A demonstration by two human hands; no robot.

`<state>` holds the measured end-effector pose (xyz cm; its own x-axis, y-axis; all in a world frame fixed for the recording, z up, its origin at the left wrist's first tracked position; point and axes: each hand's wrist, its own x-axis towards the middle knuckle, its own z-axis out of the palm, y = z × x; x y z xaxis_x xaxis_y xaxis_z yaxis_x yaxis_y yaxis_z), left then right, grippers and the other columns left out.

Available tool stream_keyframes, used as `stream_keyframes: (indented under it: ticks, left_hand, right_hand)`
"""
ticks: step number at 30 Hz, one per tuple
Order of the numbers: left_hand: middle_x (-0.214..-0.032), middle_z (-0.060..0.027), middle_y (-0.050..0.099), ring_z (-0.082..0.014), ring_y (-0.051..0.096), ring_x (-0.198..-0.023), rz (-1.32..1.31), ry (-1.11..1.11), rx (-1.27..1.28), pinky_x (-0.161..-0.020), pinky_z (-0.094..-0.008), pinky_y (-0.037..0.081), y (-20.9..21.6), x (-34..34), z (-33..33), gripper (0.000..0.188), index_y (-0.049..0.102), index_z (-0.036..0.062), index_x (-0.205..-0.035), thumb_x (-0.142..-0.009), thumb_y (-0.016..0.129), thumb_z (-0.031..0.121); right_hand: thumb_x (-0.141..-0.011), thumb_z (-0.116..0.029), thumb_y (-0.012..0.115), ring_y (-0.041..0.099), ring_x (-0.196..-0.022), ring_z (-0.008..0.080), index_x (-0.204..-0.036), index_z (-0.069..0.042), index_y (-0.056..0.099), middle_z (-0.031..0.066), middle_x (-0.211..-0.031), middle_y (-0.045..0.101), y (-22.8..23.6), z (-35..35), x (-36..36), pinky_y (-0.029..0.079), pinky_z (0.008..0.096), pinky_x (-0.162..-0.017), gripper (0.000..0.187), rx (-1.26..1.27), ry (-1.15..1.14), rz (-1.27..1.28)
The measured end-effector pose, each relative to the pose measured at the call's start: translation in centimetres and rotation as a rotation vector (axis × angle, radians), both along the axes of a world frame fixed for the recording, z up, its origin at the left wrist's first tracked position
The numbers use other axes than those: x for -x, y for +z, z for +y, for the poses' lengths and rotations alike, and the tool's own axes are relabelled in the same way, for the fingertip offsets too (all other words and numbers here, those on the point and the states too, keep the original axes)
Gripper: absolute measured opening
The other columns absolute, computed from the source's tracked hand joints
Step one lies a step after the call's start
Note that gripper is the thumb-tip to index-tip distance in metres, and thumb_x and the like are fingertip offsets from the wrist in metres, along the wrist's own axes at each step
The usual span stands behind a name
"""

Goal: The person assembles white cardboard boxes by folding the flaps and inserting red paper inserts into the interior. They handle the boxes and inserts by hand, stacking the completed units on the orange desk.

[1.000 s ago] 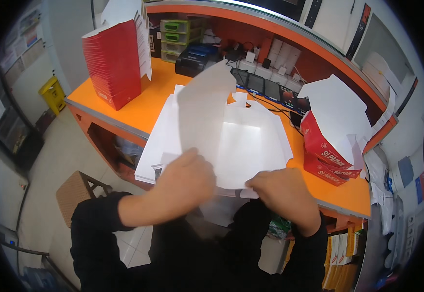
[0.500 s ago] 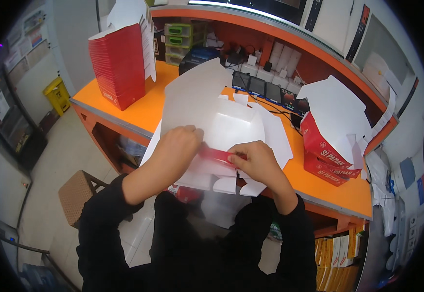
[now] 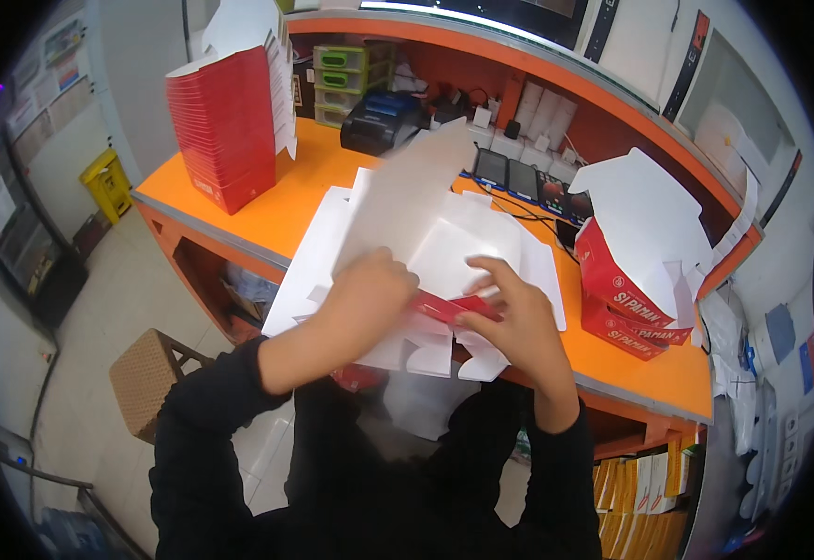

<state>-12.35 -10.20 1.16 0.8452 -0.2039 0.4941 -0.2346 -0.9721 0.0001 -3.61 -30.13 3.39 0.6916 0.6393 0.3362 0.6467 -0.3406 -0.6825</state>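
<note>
A partly folded cardboard food box (image 3: 461,250), white inside with a red front edge, sits before me on flat white box blanks (image 3: 309,252). Its tall lid panel (image 3: 405,187) stands up at the left, blurred. My left hand (image 3: 371,291) is closed on the box's near left corner, its fingertips partly hidden. At the near right corner is my right hand (image 3: 522,317), its index finger raised and apart from the thumb. The thumb lies by a tilted red flap (image 3: 477,305). White cut tabs (image 3: 428,357) hang toward me below the hands.
A tall nested stack of red boxes (image 3: 230,131) stands at the left of the orange table (image 3: 309,159). Two formed red boxes (image 3: 626,280) are stacked at the right. Behind are a black printer (image 3: 384,121), phones (image 3: 524,177) and cables. A woven stool (image 3: 155,378) stands lower left.
The box has shifted slightly right and its lid panel has swung right. My right hand has moved right, its fingers spreading from the red edge. The left hand stays on its corner.
</note>
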Motion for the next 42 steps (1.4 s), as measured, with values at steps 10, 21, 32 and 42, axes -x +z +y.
stream_keyframes:
  ticks: [10, 21, 32, 42]
  left_hand:
    - [-0.073, -0.0045, 0.066, -0.0234, 0.055, -0.079, -0.055, 0.046, 0.086, -0.070, -0.0351, 0.042, 1.5, -0.6, 0.1, 0.009, 0.070, 0.0061, -0.079, -0.077, 0.067, 0.014]
    - [-0.071, 0.0000, 0.062, -0.0192, 0.055, -0.081, -0.174, -0.031, 0.034, -0.074, -0.0328, 0.039, -0.1, -0.8, -1.2, 0.006, 0.065, 0.0101, -0.073, -0.072, 0.065, 0.016]
    - [-0.067, -0.0041, 0.063, -0.0204, 0.056, -0.077, -0.124, -0.009, -0.022, -0.075, -0.0325, 0.039, -0.8, -1.3, -0.8, 0.005, 0.061, 0.0074, -0.078, -0.075, 0.058, 0.010]
    - [-0.064, -0.0043, 0.061, -0.0201, 0.055, -0.077, -0.117, -0.021, -0.026, -0.075, -0.0325, 0.039, -0.8, -1.4, -0.9, 0.005, 0.063, 0.0071, -0.078, -0.074, 0.059, 0.010]
  right_hand:
    - [-0.075, -0.005, 0.071, 0.061, -0.074, 0.0253, -0.084, -0.003, 0.065, 0.0087, -0.081, 0.062, -1.6, -0.4, 0.6, 0.048, 0.0318, -0.065, 0.011, -0.319, -0.009, -0.342]
    - [-0.081, -0.018, 0.064, 0.060, -0.088, 0.0265, -0.090, -0.006, 0.064, 0.0065, -0.092, 0.064, -1.6, 0.4, -2.1, 0.049, 0.0363, -0.075, 0.015, -0.050, 0.187, -0.341]
    - [-0.083, -0.017, 0.062, 0.063, -0.088, 0.0268, -0.091, -0.005, 0.067, 0.0072, -0.096, 0.068, -1.6, 0.4, -2.7, 0.049, 0.0333, -0.078, 0.016, 0.003, 0.296, -0.188]
    - [-0.082, -0.014, 0.065, 0.065, -0.088, 0.0242, -0.093, -0.005, 0.069, 0.0081, -0.099, 0.069, -2.4, 1.2, -1.8, 0.051, 0.0319, -0.078, 0.015, 0.005, 0.166, -0.288]
